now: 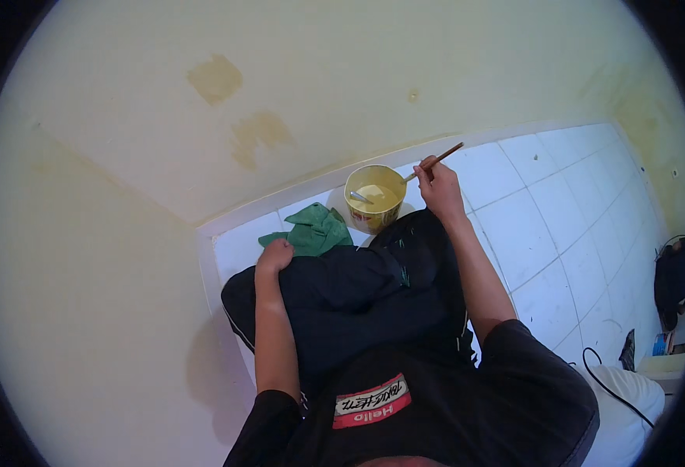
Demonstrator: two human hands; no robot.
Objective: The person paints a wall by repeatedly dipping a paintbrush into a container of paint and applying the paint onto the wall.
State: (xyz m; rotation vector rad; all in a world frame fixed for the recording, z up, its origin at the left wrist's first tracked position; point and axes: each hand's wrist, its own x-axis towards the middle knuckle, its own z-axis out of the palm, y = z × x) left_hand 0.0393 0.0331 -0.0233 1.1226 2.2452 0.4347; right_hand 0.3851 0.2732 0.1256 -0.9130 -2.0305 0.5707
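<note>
My right hand (440, 190) grips a thin brush (450, 150) by its brown handle. The brush's lower end meets the right rim of a paint bucket (375, 222), and its tip is too small to make out. Pale yellow paint (380, 200) lies inside the bucket, with a metal utensil (361, 198), perhaps a spoon, leaning in it. On my knee rests my left hand (276, 255), fingers curled, right beside a crumpled green cloth (319, 229). Whether those fingers pinch the cloth is hidden.
A pale yellow wall (342, 70) with darker patches (216, 79) rises in front and turns a corner at left. White floor tiles (552, 222) extend to the right. Far right are a dark bag-like object (672, 280), a black cable (617, 397) and white fabric (628, 385).
</note>
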